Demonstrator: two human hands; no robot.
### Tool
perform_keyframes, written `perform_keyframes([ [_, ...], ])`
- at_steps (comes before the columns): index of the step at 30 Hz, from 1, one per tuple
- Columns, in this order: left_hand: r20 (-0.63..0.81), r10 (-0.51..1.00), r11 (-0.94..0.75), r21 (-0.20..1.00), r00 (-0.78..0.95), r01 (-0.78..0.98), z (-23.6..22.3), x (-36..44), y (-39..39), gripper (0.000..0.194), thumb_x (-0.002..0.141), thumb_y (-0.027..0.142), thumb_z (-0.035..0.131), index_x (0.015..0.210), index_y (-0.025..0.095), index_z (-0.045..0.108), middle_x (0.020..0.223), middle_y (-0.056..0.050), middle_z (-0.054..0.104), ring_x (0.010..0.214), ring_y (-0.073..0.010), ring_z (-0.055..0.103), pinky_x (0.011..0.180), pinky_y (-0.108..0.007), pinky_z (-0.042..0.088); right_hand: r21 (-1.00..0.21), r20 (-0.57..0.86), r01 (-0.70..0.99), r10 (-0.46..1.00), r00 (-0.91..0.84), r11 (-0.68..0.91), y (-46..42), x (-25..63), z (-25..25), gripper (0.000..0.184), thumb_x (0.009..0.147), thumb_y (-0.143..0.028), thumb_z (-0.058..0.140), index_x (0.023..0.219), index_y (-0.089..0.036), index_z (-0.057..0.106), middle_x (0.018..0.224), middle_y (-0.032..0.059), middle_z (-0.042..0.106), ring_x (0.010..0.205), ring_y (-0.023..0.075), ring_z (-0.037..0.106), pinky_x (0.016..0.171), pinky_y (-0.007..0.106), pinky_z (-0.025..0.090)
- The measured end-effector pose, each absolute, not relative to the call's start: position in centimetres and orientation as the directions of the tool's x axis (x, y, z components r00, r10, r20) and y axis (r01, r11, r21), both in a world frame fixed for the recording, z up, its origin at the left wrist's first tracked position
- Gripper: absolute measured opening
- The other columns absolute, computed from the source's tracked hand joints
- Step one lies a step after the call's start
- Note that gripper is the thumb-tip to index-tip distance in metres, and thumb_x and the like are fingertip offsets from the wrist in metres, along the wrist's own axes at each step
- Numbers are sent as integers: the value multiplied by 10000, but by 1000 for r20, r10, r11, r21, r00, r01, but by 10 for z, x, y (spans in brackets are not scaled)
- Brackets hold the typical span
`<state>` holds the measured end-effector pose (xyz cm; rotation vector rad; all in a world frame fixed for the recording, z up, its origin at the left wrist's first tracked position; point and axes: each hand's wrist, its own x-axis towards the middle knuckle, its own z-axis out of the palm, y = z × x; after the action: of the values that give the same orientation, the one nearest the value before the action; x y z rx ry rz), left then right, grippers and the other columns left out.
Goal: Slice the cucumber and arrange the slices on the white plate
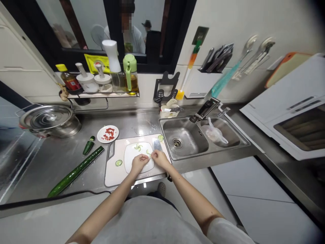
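Note:
A white square plate (129, 156) rests on the pale cutting board (114, 174). Near its right side, my left hand (140, 163) and my right hand (160, 158) meet with pinched fingers over a thin cucumber slice (148, 153). Several curved cucumber pieces (137, 146) lie fanned out near the plate's far edge. Left of the plate are round cucumber slices (118, 163), and another cucumber piece (160, 137) sits at the board's far right corner. The knife (157, 144) lies on the board beyond my right hand, its handle partly hidden by my wrist.
Left of the board lie a long cucumber (76, 173), a short cucumber piece (88, 147) and a small plate (101, 138) of chopped red bits. A lidded steel pot (61, 127) stands farther left. The double sink (185, 135) is at right, holding a plastic bag (215, 134). Bottles (130, 74) line a rack.

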<state>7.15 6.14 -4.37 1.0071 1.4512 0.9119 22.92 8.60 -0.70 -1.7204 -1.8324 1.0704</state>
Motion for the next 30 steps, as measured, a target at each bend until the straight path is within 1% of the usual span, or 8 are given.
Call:
perform_keyframes([
  [3, -313, 948, 318, 907, -64, 275, -46, 74, 72, 185, 688, 316, 693, 793, 165, 717, 702, -22, 701, 675, -145, 629, 663, -241, 442, -654, -198, 756, 961, -195, 19, 101, 228, -6, 104, 808, -126, 537, 805, -162, 634, 735, 6, 635, 680, 118, 538, 665, 209, 370],
  [5, -293, 953, 301, 878, -78, 372, -44, 74, 76, 154, 721, 294, 670, 815, 184, 724, 746, -18, 720, 719, -148, 649, 685, -238, 450, -600, -213, 799, 954, -211, 43, 109, 225, -7, 122, 821, -120, 527, 831, -161, 641, 771, 19, 655, 706, 125, 553, 669, 210, 367],
  [8, -280, 955, 289, 828, -92, 480, -40, 75, 79, 135, 754, 259, 642, 840, 200, 727, 772, -8, 730, 732, -140, 655, 691, -230, 454, -566, -227, 823, 949, -217, 53, 117, 222, -12, 141, 830, -117, 520, 853, -164, 651, 823, 38, 675, 748, 138, 569, 681, 216, 361],
  [12, -258, 961, 264, 762, -97, 591, -38, 77, 80, 143, 762, 229, 626, 858, 211, 731, 784, -4, 734, 749, -143, 655, 714, -231, 448, -516, -246, 854, 945, -215, 60, 119, 221, -18, 157, 845, -132, 516, 888, -165, 663, 862, 58, 684, 794, 156, 579, 699, 230, 351],
  [16, -224, 971, 217, 708, -78, 672, -39, 79, 82, 161, 775, 210, 600, 869, 212, 731, 809, -11, 732, 767, -153, 648, 710, -236, 433, -478, -262, 875, 938, -227, 78, 120, 221, -20, 170, 855, -139, 510, 917, -163, 666, 886, 65, 687, 819, 163, 582, 708, 234, 346],
  [21, -146, 988, 126, 657, -39, 743, -41, 78, 84, 189, 805, 199, 554, 877, 186, 729, 832, -34, 724, 778, -164, 633, 722, -252, 425, -442, -271, 890, 931, -246, 106, 121, 219, -21, 184, 874, -167, 502, 957, -170, 666, 923, 67, 691, 844, 171, 581, 710, 239, 345],
  [30, -114, 993, 49, 586, 22, 809, -44, 76, 86, 187, 823, 192, 533, 840, 168, 719, 830, -56, 709, 829, -184, 622, 760, -269, 426, -365, -288, 919, 921, -261, 146, 122, 213, -17, 228, 903, -176, 454, 1002, -171, 659, 980, 82, 679, 899, 186, 579, 716, 255, 342],
])
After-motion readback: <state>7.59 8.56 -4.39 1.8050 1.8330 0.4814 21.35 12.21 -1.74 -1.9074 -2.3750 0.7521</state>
